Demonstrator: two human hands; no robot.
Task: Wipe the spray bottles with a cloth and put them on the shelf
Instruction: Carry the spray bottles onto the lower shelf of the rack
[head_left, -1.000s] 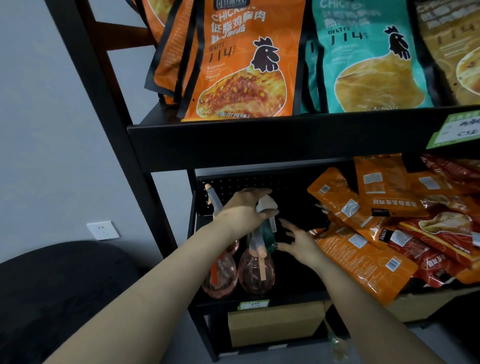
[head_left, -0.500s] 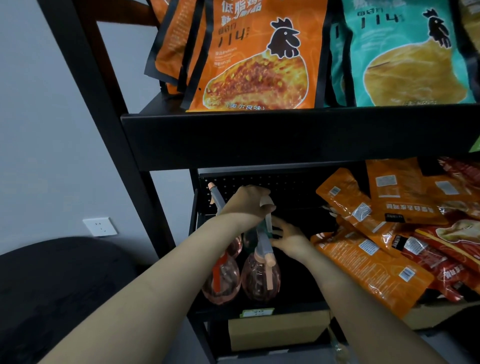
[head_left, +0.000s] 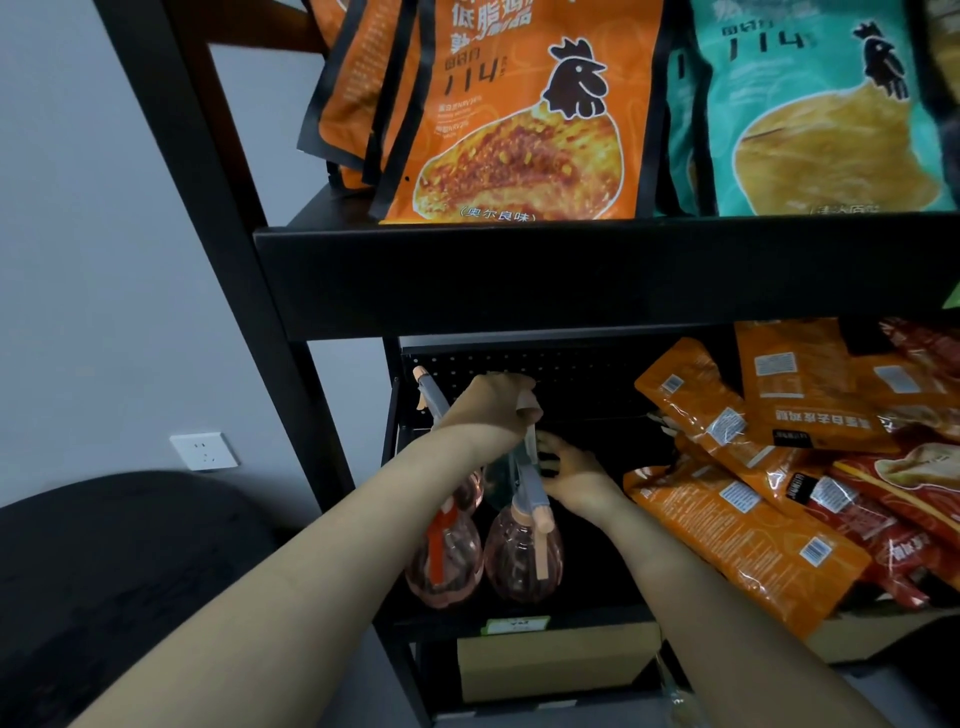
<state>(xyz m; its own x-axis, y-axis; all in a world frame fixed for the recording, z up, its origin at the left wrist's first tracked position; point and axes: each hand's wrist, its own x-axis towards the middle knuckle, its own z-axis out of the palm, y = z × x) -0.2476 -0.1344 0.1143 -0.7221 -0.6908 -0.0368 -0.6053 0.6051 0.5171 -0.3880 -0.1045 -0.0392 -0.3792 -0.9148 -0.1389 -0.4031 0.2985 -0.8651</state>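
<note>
Spray bottles of clear pink plastic are the subject, yet the largest thing seen is the black metal shelf unit (head_left: 597, 275), whose upper board runs across the middle from nine to three o'clock. On that board, toward twelve o'clock, tall orange chicken-breast pouches (head_left: 519, 119) and teal chicken-breast pouches (head_left: 821, 114) are stood upright. On the lower shelf, toward three o'clock, flat orange and red snack packets (head_left: 753, 519) are piled at a slant. A dark rounded cushion (head_left: 104, 582) is seen at eight o'clock, with a white wall socket (head_left: 203, 451) above it. A brown cardboard box (head_left: 556, 665) is set beneath the lower shelf at six o'clock. Two bottles are stood side by side on the left end of the lower shelf, near the centre: the left pink spray bottle (head_left: 441, 561) with its grey nozzle pointed toward eleven o'clock, and the right pink spray bottle (head_left: 522, 561) touching it. The grey trigger head of the right bottle is gripped from above by the left hand (head_left: 493, 405), fingers curled round it. The right hand (head_left: 571, 473) is held just beside that head at its three o'clock, fingers bent against it; whether it is pinched cannot be told.
</note>
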